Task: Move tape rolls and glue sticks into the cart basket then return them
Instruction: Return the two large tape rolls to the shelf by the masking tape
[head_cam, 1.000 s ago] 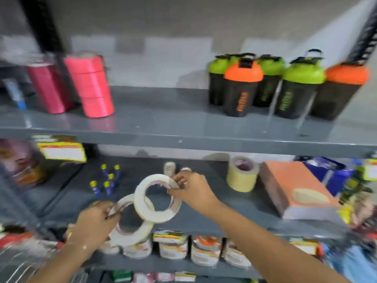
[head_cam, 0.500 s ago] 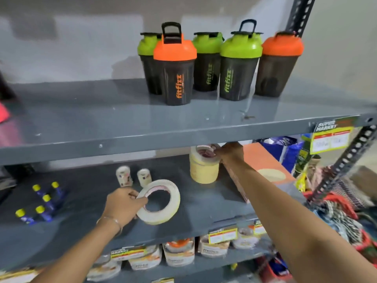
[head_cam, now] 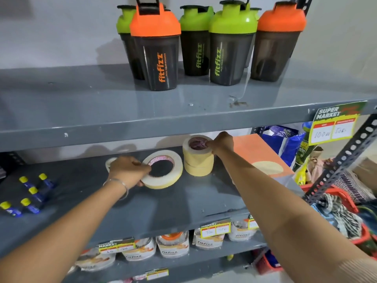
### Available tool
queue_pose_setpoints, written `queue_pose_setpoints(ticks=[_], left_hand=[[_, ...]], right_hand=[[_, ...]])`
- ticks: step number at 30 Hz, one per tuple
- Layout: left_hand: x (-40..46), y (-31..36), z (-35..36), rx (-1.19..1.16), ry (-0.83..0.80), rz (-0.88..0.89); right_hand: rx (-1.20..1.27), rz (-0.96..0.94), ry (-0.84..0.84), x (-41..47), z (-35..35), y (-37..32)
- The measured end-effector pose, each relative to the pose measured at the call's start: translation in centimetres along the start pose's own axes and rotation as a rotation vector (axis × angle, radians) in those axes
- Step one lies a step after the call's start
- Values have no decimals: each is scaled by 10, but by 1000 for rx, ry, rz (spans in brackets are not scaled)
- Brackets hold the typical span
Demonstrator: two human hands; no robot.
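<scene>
**Both rolls down on shelf**

Since the earlier frame, wide tape roll (head_cam: 163, 169) moved right toward the yellow stack (head_cam: 198, 158). Left hand (head_cam: 128, 170) pinched its rim; right hand (head_cam: 221, 142) gripped the stack's top roll. Light, stiff rings; best held through the core.

Bright, even light; edges bowed, soft.

Grey metal shelving (head_cam: 142, 127) against a plain white wall (head_cam: 61, 33)
</scene>
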State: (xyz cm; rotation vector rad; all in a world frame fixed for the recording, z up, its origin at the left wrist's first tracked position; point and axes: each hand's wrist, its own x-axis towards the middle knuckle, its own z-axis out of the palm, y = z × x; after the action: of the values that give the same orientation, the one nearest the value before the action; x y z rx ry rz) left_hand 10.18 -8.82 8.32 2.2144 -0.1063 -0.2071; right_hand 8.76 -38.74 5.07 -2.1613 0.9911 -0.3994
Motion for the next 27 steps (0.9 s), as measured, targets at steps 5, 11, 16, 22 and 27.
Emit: queue_pose_setpoints(ticks=[5, 11, 16, 22, 27], left_hand=[[13, 34, 17, -8, 16, 47], [43, 69, 64, -166, -52, 38], [74, 89, 109, -197, -237, 1], [92, 92, 133, -69, -256, 19], [98, 82, 143, -29, -144, -18]], right_hand=[[16, -4, -13, 2, 3, 5], [268, 27, -3, 10, -6, 11], [753, 64, -204, 7, -21, 11], [509, -15, -87, 8, -18, 28], [409, -4, -71, 9, -6, 27]])
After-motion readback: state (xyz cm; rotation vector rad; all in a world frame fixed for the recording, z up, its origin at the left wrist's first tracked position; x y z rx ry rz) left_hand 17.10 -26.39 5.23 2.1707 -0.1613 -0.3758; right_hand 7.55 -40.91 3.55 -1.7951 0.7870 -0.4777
